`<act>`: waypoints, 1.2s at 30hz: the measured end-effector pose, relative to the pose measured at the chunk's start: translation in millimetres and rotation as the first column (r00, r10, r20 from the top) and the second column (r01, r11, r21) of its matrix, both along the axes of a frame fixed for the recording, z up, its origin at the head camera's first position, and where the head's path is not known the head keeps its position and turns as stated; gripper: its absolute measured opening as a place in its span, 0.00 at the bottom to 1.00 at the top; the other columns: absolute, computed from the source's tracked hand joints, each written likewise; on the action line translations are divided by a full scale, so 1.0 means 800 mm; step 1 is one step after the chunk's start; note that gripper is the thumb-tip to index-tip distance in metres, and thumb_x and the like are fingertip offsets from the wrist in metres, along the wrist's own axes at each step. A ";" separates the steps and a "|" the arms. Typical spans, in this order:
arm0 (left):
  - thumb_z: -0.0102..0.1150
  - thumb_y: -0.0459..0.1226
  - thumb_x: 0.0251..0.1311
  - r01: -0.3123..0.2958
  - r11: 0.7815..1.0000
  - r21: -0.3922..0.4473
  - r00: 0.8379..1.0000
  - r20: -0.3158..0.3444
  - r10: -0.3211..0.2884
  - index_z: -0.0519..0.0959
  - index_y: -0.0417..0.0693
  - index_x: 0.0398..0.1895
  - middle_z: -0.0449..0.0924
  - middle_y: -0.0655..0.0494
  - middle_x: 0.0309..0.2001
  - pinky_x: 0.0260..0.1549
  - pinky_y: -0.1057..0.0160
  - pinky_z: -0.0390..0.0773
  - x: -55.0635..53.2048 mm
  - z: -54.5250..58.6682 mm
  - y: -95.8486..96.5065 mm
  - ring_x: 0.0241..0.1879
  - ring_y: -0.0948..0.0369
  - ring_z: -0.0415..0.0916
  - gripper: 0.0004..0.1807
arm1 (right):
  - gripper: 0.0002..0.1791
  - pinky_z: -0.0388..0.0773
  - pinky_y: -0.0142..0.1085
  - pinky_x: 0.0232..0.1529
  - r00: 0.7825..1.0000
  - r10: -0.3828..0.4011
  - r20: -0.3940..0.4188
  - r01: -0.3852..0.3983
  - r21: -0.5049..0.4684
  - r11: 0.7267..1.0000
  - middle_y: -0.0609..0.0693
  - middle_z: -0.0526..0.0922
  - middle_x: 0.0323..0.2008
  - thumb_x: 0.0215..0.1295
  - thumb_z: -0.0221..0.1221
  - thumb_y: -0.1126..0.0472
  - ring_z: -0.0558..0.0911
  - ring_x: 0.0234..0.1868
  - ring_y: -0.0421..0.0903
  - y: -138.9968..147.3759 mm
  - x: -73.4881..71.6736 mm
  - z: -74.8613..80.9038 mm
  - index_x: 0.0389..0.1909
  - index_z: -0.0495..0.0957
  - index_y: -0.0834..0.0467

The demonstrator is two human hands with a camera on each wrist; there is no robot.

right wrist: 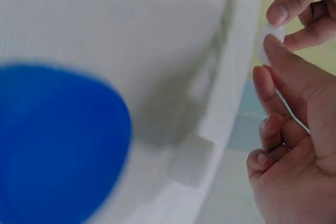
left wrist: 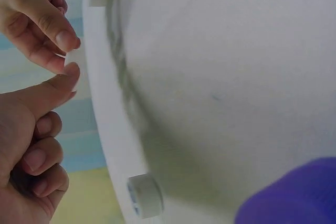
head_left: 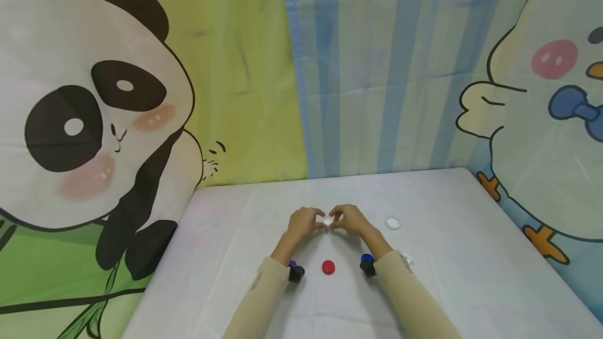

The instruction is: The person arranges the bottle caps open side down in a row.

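Observation:
In the head view, both hands meet over the middle of the table around a small white round piece [head_left: 327,220]. My left hand [head_left: 303,222] pinches its left side between thumb and fingers. On the opposite side my right hand [head_left: 349,220] pinches it too. Both wrist views show the thumbs close together on the white piece [right wrist: 272,38], mostly covered by fingers, so its exact kind is unclear. A red round cap-like piece [head_left: 328,267] lies nearer, between the forearms. Blue [head_left: 367,258] and purple [head_left: 293,264] round pieces show beside the wrists, partly hidden by the wrist cameras.
A white disc-like piece [head_left: 392,223] lies right of the hands, and another white ring-like one [head_left: 406,258] is partly behind the right sleeve. The left wrist view shows a short white cylinder [left wrist: 145,196] near the table's far edge. Patterned curtains hang behind the white-covered table [head_left: 235,234].

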State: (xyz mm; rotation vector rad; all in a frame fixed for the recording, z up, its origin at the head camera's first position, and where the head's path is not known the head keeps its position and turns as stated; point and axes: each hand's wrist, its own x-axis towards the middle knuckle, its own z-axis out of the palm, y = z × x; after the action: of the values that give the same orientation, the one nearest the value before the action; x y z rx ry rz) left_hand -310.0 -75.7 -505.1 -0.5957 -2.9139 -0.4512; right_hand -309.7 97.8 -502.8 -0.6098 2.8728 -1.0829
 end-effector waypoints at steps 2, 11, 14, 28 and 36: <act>0.65 0.48 0.46 0.034 0.999 0.031 0.999 -0.043 -0.033 0.82 0.56 0.40 0.78 0.61 0.21 0.16 0.69 0.65 0.005 0.008 0.000 0.19 0.65 0.70 0.16 | 0.13 0.69 0.38 0.34 1.000 0.016 -0.022 -0.016 -0.032 0.999 0.48 0.78 0.25 0.48 0.67 0.61 0.73 0.29 0.45 0.008 0.004 0.007 0.37 0.80 0.58; 0.58 0.51 0.53 0.213 0.948 0.237 0.969 -0.173 -0.175 0.80 0.58 0.44 0.66 0.68 0.14 0.17 0.74 0.61 0.054 0.050 -0.009 0.15 0.71 0.60 0.16 | 0.16 0.67 0.33 0.29 0.987 0.022 -0.162 -0.048 -0.159 0.986 0.37 0.74 0.24 0.53 0.61 0.46 0.69 0.27 0.40 0.036 0.062 0.047 0.42 0.78 0.47; 0.58 0.49 0.53 0.269 0.912 0.309 0.955 -0.205 -0.212 0.80 0.58 0.44 0.63 0.68 0.13 0.15 0.74 0.60 0.080 0.065 -0.010 0.14 0.72 0.58 0.16 | 0.16 0.67 0.32 0.27 0.980 0.001 -0.197 -0.045 -0.217 0.975 0.37 0.73 0.23 0.53 0.61 0.45 0.68 0.26 0.40 0.039 0.091 0.056 0.42 0.77 0.45; 0.60 0.47 0.52 0.317 0.796 0.515 0.940 -0.280 -0.194 0.80 0.55 0.45 0.61 0.69 0.12 0.12 0.78 0.57 0.153 0.043 0.000 0.13 0.76 0.54 0.16 | 0.15 0.63 0.30 0.21 0.976 0.004 -0.216 -0.105 -0.457 0.884 0.44 0.71 0.20 0.52 0.64 0.61 0.66 0.21 0.39 0.029 0.177 0.058 0.42 0.76 0.55; 0.60 0.46 0.53 0.361 0.749 0.555 0.923 -0.326 -0.204 0.80 0.57 0.44 0.60 0.71 0.12 0.12 0.80 0.55 0.160 0.038 -0.003 0.13 0.77 0.53 0.15 | 0.15 0.61 0.31 0.17 0.979 0.039 -0.199 -0.137 -0.508 0.850 0.45 0.67 0.18 0.53 0.63 0.64 0.63 0.18 0.38 0.025 0.188 0.062 0.43 0.76 0.58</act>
State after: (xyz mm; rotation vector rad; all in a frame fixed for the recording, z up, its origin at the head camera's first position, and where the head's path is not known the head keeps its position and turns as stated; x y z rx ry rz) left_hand -182.1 -78.0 -475.1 -0.9052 -2.2383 -1.1980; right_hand -159.1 117.5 -453.4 -0.8881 2.6374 -1.9028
